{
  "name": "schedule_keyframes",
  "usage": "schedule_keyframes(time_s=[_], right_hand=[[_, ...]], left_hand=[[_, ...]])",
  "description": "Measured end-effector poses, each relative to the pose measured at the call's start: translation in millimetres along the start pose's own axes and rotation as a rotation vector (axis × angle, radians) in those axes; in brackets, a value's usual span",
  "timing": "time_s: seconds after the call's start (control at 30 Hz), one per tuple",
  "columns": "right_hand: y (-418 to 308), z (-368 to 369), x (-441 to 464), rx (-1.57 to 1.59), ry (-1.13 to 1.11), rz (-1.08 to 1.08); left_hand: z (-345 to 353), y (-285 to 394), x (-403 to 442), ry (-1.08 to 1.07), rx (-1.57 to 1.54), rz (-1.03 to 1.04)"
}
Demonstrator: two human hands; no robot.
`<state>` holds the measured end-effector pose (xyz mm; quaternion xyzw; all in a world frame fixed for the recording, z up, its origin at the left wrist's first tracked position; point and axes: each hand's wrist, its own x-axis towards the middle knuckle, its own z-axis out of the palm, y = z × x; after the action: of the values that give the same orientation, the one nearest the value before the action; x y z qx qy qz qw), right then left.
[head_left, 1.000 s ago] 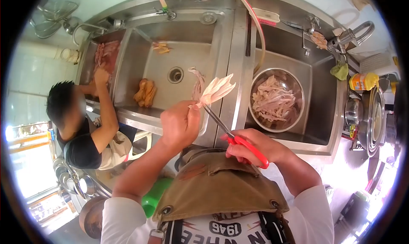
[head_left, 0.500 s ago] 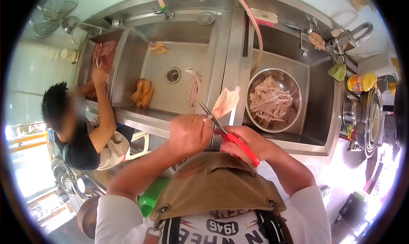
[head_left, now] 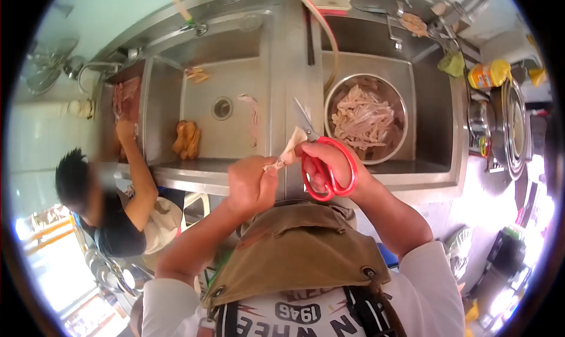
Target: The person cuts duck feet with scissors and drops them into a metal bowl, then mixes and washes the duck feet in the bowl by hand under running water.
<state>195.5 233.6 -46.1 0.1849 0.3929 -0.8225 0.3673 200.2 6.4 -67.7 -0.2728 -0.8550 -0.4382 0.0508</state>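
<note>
Between my hands, over the divider of the two sinks, is a pale piece of meat or skin (head_left: 292, 147). My left hand (head_left: 252, 183) is closed on its lower end. My right hand (head_left: 331, 163) has its fingers in the red handles of the scissors (head_left: 351, 171), whose metal blades point up and away from me. The pale piece's upper end touches my right hand's fingertips. A steel bowl (head_left: 402, 101) of pale strips (head_left: 363, 117) sits in the right sink, beyond my right hand.
The left sink (head_left: 206, 104) holds a pale strip (head_left: 253, 122), orange-brown pieces (head_left: 186, 140) and small yellowish pieces (head_left: 197, 74) around a drain. A person (head_left: 120, 219) at the left reaches into a side basin of reddish meat (head_left: 126, 100). A hose (head_left: 327, 28) crosses the divider.
The scissors have turned from the pale piece, so their blades now point up beyond it and their handles face me. My right hand has moved closer to the piece. The view has shifted.
</note>
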Motion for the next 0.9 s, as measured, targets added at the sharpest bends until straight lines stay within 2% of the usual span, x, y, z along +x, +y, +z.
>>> schedule_keyframes(time_s=[0.1, 0.17, 0.27, 0.3, 0.33, 0.4, 0.43, 0.47, 0.53, 0.57, 0.6, 0.67, 0.73, 0.77, 0.83, 0.87, 0.9], right_hand=[[2.8, -5.9, -9.5, 0.076, 0.127, -0.006], [9.7, -25.9, -19.9, 0.203, 0.093, -0.097], [8.9, -42.6, -37.0, 0.398, 0.407, -0.335], [10.6, -55.4, -43.7, 0.223, 0.532, -0.429], [15.5, -87.1, -50.7, 0.360, 0.328, -0.490], [24.3, -113.9, -60.3, 0.334, 0.687, -0.596], [22.3, -102.6, -62.1, 0.338, 0.832, -0.550], [20.8, -92.0, -64.2, 0.342, 0.983, -0.507], [43.3, -104.3, -62.0, 0.256, 1.008, -0.405], [55.5, -105.2, -61.7, 0.209, 0.951, -0.371], [63.9, -101.0, -58.7, 0.158, 0.893, -0.332], [68.5, -70.5, -38.6, 0.112, 1.044, -0.140], [78.7, -51.1, -22.6, 0.107, 1.135, -0.010], [84.8, -43.6, -20.8, 0.065, 1.109, 0.004], [86.4, -22.5, -14.0, -0.003, 1.040, 0.011], [83.0, -17.0, -9.6, -0.066, 1.061, 0.078], [81.0, -21.3, -3.9, -0.094, 0.989, 0.064]], left_hand=[[27.5, 5.4, 8.3, 0.125, -0.238, -0.010], [53.0, -2.7, 16.1, -0.072, -0.181, -0.012], [90.0, 0.4, 56.3, -0.432, -0.250, -0.152], [113.6, 8.6, 63.4, -0.273, -0.181, -0.115], [125.9, 6.8, 68.2, -0.121, -0.109, -0.077], [103.0, -17.1, 73.0, -0.067, -0.208, -0.131], [96.5, -28.7, 78.0, -0.044, -0.266, -0.149], [86.9, -53.9, 74.0, -0.001, -0.259, -0.249], [68.2, -127.2, 55.0, 0.077, -0.191, -0.520], [65.0, -173.6, 46.7, 0.115, -0.128, -0.693], [80.0, -236.1, 26.7, 0.214, 0.039, -0.757], [84.1, -312.4, 11.6, -0.083, 0.196, -1.074], [105.7, -364.5, -1.7, -0.345, 0.264, -0.887], [123.9, -376.3, -14.9, -0.481, 0.287, -0.776], [163.2, -383.1, -36.6, -0.298, 0.544, -0.425], [171.1, -392.6, -38.8, -0.281, 0.571, -0.370], [168.2, -393.8, -33.0, -0.263, 0.599, -0.315]])
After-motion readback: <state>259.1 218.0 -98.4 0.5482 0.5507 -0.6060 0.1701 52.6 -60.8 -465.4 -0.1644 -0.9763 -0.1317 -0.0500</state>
